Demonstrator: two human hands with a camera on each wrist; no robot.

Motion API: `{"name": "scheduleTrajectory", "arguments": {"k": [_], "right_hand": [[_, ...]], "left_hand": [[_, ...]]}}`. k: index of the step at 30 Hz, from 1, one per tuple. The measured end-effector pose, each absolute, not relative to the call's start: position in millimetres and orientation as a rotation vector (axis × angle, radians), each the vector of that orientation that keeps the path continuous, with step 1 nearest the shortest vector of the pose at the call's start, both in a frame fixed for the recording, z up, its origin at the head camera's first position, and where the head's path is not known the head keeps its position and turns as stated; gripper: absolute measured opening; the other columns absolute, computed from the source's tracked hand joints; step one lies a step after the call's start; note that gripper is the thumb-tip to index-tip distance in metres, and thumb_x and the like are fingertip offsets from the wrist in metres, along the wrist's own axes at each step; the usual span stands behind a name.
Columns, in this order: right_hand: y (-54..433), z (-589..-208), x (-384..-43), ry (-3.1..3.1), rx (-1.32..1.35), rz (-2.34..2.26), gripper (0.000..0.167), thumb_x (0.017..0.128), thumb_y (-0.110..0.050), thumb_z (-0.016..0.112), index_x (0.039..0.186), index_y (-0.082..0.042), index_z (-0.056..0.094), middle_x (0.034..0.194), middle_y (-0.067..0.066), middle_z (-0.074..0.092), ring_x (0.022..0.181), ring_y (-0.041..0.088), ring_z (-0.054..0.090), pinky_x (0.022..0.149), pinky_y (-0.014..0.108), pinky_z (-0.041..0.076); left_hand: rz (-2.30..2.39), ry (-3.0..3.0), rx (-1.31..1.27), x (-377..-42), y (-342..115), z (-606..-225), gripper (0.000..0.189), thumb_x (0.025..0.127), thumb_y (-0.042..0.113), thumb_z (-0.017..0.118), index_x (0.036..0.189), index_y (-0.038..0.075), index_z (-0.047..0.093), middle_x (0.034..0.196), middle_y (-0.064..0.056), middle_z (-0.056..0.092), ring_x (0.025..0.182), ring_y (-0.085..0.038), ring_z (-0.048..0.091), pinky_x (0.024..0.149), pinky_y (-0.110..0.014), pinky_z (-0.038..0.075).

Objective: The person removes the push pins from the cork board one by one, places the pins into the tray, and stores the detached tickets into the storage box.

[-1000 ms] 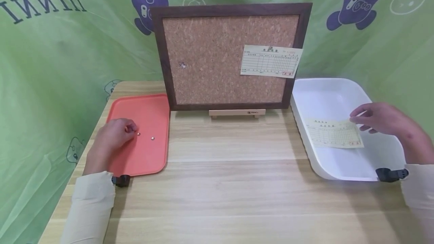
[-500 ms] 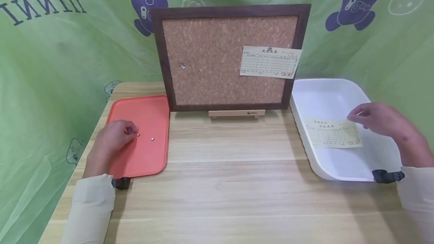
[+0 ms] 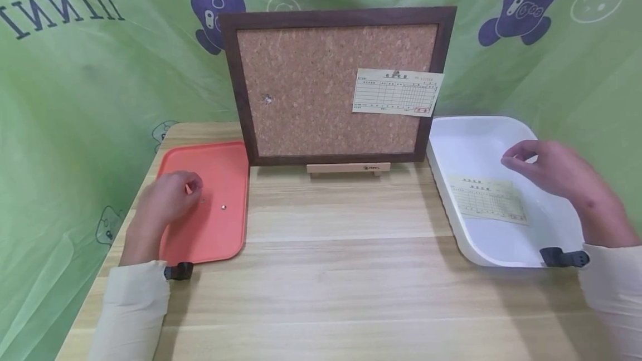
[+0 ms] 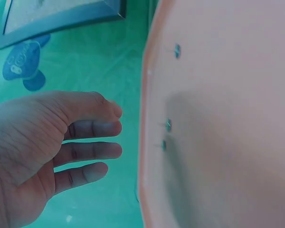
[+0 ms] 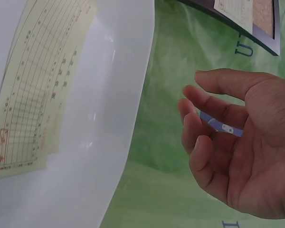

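Note:
My left hand (image 3: 173,196) hovers over the red tray (image 3: 215,238), thumb and fingers loosely bent, and I see nothing held in it. Small tacks, one a shiny tack (image 3: 223,207), lie on the tray close to the fingertips. The left wrist view shows another tack (image 4: 168,125) near them. Above the white bin (image 3: 471,255), my right hand (image 3: 551,174) hangs with relaxed, curved fingers and holds nothing. Two overlapping receipt slips (image 3: 489,202) lie in the bin, apart from that hand.
A cork board (image 3: 321,93) in a dark frame stands on a small wooden stand (image 3: 348,167) at the back. One receipt slip (image 3: 396,93) is pinned at its right side. A silvery cluster (image 3: 268,98) sits on its left. Behind hangs a green curtain (image 3: 100,82).
My right hand has moved left and slightly up, away from the edge of the slips, which now lie separate from it in the bin. The left hand has barely moved.

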State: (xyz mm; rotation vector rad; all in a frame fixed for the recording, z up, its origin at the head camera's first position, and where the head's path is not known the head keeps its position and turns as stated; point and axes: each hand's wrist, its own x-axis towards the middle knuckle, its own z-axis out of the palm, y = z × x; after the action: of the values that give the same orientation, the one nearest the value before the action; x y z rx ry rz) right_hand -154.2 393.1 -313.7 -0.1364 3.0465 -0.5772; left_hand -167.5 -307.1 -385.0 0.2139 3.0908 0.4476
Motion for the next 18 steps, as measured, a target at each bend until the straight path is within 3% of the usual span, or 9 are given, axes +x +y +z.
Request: {"name": "scheduleTrajectory", "arguments": {"k": [7, 13, 18], "right_hand": [[379, -308, -156, 3.085, -0.153, -0.649, 0.04, 0.104, -0.032, 0.059, 0.123, 0.002, 0.068, 0.111, 0.026, 0.067, 0.096, 0.045, 0.065, 0.069, 0.044, 0.045], [365, -305, -160, 3.147, -0.181, -0.697, 0.039, 0.105, -0.033, 0.058, 0.127, -0.002, 0.065, 0.117, 0.029, 0.066, 0.101, 0.051, 0.066, 0.071, 0.048, 0.046], [357, -301, -166, 3.204, -0.209, -0.753, 0.035, 0.105, -0.033, 0.058, 0.125, -0.005, 0.067, 0.117, 0.025, 0.068, 0.099, 0.048, 0.068, 0.068, 0.034, 0.045]], "left_hand": [[0.432, 3.142, 0.296, -165, -286, -367, 0.012, 0.09, 0.006, 0.07, 0.102, 0.003, 0.072, 0.093, -0.013, 0.068, 0.076, -0.029, 0.057, 0.065, -0.043, 0.049], [0.345, 3.246, 0.52, -171, -263, -360, 0.01, 0.088, 0.002, 0.068, 0.096, 0.006, 0.072, 0.085, -0.007, 0.067, 0.066, -0.022, 0.054, 0.058, -0.039, 0.046], [0.326, 3.353, 0.712, -176, -239, -360, 0.01, 0.088, 0.002, 0.067, 0.092, 0.01, 0.072, 0.078, -0.003, 0.065, 0.059, -0.018, 0.049, 0.05, -0.034, 0.04]]}}
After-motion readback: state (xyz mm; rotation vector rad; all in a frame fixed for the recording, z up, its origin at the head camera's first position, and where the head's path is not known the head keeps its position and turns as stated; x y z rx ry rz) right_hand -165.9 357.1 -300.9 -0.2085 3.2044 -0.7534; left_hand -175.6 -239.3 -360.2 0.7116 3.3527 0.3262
